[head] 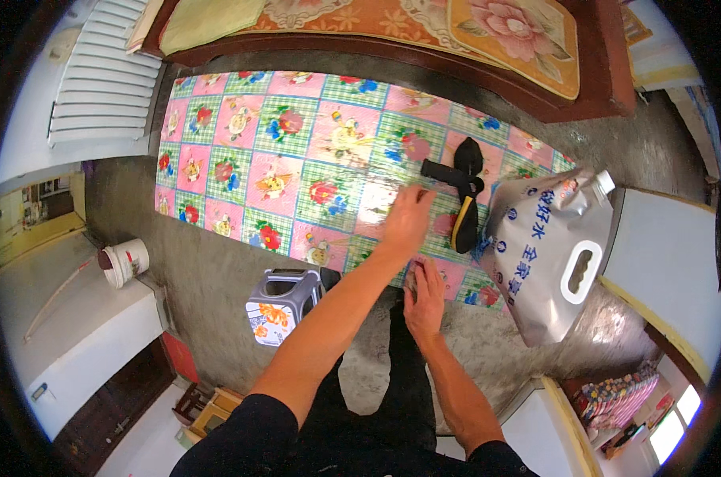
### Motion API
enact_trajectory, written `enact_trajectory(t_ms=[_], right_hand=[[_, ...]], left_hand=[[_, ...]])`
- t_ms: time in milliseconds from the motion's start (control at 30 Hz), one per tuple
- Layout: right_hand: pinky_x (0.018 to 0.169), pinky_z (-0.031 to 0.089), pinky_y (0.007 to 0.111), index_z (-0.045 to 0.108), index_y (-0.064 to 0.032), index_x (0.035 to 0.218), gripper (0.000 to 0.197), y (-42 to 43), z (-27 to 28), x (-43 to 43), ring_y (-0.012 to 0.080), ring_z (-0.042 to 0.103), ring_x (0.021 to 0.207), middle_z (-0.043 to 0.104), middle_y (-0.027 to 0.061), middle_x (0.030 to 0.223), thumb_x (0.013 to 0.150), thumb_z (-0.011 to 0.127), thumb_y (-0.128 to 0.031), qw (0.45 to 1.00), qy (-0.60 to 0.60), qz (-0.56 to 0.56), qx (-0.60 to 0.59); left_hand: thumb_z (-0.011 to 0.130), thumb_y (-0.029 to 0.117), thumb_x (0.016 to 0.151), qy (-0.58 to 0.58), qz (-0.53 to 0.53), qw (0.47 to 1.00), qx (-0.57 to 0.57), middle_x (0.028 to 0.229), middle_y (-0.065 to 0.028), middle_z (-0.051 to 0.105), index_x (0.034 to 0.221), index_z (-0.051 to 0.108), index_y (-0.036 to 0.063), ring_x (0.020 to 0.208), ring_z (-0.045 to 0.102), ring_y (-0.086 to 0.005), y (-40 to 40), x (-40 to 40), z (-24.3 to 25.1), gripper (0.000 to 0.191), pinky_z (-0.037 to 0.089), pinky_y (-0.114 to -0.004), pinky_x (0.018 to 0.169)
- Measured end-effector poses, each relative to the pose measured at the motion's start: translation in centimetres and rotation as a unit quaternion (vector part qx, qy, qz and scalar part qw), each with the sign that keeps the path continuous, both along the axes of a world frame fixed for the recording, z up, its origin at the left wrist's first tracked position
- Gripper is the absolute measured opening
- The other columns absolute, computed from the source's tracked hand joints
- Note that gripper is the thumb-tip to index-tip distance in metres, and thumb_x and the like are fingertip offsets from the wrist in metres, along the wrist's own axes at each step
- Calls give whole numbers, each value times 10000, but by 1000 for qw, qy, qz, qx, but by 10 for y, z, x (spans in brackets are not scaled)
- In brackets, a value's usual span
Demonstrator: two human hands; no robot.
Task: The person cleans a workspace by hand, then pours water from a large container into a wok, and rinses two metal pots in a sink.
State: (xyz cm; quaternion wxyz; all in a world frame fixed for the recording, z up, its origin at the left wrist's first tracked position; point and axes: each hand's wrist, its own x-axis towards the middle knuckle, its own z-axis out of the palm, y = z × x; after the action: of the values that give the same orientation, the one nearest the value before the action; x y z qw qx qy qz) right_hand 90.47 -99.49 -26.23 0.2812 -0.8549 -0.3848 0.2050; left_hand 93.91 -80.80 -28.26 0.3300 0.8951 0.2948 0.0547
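My left hand [407, 217] is over the table with its fingers curled down; whether it holds anything cannot be told. Nearer to me, my right hand [424, 298] rests at the table's near edge, its fingers bent over a small, unclear patch. Both hands are on a patterned tablecloth [277, 179] of pink and green checked squares. Just right of my left hand lies a black item [467, 208] with several padded or strap-like parts and a yellow edge. Farther right, a large silver water pouch [527, 250] with a white handle and cap lies at the table's end.
A grey plastic stool [277, 304] with a floral seat stands on the floor by the near edge. Beyond the table is a wooden bench or bed frame [616, 65] with floral mats. A white bucket [128, 262] sits on a ledge at left, and a white radiator [104, 83] hangs behind.
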Motion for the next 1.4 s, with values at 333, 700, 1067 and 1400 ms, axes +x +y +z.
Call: enact_trajectory(t_ms=[333, 700, 1067, 1400], right_hand=[[970, 397, 488, 471, 16, 1218, 415, 97, -14, -16, 407, 452, 1170, 454, 208, 1278, 821, 590, -3, 988, -11, 136, 73], [944, 407, 455, 543, 39, 1122, 295, 289, -36, 39, 403, 508, 1070, 532, 230, 1186, 832, 526, -14, 969, -160, 55, 179], [987, 402, 461, 580, -3, 1115, 369, 220, -30, -180, 369, 513, 1166, 570, 200, 1189, 747, 558, 15, 935, 146, 268, 180], [930, 435, 445, 598, 14, 1042, 266, 248, -34, -41, 376, 561, 1068, 605, 199, 1126, 782, 554, 45, 970, -180, 10, 161]], left_hand=[[624, 179, 879, -167, 183, 944, -218, 1047, -130, 598, 1067, 617, 26, 891, 601, -215, 41, -123, 27, 243, 498, -315, 746], [498, 343, 962, -207, 484, 367, -767, 1083, -184, 600, 1089, 546, -45, 1034, 586, -296, 57, -352, -22, 411, 479, -416, 949], [386, 232, 962, -224, 442, 351, -795, 1033, -84, 629, 1112, 558, 47, 968, 613, -236, 114, -356, -62, 294, 503, -396, 896], [432, 143, 942, -201, 411, 351, -817, 1099, -187, 579, 1098, 522, -56, 1055, 573, -317, 114, -343, -74, 268, 461, -454, 987]])
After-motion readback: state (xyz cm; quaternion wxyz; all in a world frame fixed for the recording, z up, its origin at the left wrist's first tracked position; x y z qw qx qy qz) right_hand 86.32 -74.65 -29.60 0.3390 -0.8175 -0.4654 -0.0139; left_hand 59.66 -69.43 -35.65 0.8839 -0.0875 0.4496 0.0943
